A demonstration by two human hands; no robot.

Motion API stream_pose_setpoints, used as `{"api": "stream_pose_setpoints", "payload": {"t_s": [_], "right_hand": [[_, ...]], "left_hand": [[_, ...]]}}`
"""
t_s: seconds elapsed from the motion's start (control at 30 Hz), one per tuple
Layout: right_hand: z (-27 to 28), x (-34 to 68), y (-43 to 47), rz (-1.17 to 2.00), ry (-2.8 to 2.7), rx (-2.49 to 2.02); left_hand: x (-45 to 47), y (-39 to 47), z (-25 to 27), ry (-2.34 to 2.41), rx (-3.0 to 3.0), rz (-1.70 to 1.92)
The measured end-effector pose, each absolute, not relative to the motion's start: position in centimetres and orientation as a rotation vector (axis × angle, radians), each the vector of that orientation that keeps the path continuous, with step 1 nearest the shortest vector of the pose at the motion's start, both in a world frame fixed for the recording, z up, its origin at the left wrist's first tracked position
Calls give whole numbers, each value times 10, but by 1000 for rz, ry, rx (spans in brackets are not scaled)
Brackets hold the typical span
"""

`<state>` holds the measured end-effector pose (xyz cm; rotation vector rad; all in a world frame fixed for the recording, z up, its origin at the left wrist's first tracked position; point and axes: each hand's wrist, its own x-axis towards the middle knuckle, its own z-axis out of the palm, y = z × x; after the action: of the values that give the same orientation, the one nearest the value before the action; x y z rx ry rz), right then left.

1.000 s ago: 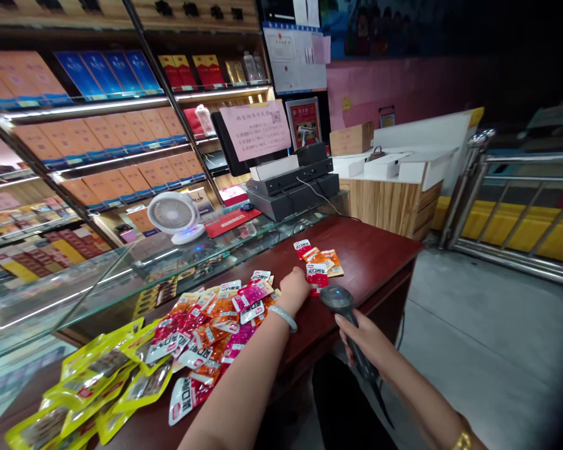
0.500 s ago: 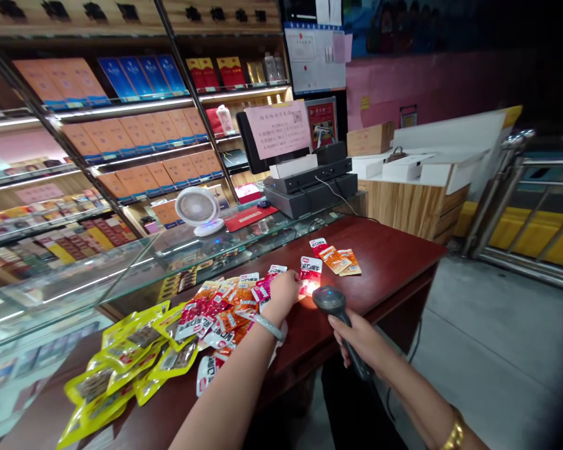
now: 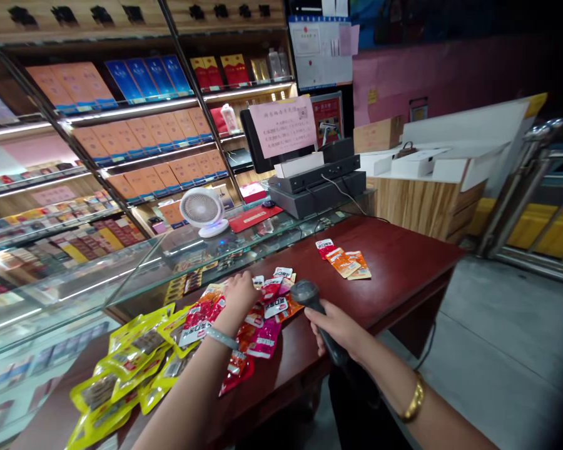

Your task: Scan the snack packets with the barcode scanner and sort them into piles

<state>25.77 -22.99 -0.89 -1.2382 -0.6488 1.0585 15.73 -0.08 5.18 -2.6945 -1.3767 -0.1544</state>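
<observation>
1. Red, pink and orange glossy foil snack sachets (image 3: 258,309), heaped near the middle of the front edge of the dark red wooden counter (image 3: 394,275), spilling slightly over that edge.
2. Left hand (image 3: 238,294) laid palm-down on the heap, fingers curled onto the packets; grasp on any single one hidden by the hand itself, cannot tell. Pale bangle (image 3: 221,338) on that wrist.
3. Right hand (image 3: 338,328) clenched round the grip of a dark grey handheld barcode scanner (image 3: 309,300), head tipped down toward the right end of the heap, just beside the nearest sachets. Gold bracelet (image 3: 413,398) on that wrist.
4. Likely handling: very light, thin and floppy, slick film sliding over neighbours; best pinched at a flat sealed edge or corner rather than pressed on the soft filled centre.
5. 3 separate red and orange sachets (image 3: 343,259) lying flat toward the far right corner of the counter, well apart from the heap.
6. Yellow transparent-window pouches (image 3: 122,369) piled at the left end of the counter, touching the heap's left side.
7. Behind the far edge: glass display case (image 3: 122,275), small white round desk fan (image 3: 201,212) on its top, black till unit with a pink notice (image 3: 309,169) at its right end.
</observation>
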Motion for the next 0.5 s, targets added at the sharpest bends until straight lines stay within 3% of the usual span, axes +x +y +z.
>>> {"api": "stream_pose_setpoints", "payload": {"t_s": [0.2,0.5], "right_hand": [[-24,279,-234,1017,-631,-1177],[-26,296,-250,984,-454,-1123]], "left_hand": [[221,-19,41,-1144,-2799,-368],[369,-49,13,-836,-3156,-101]]}}
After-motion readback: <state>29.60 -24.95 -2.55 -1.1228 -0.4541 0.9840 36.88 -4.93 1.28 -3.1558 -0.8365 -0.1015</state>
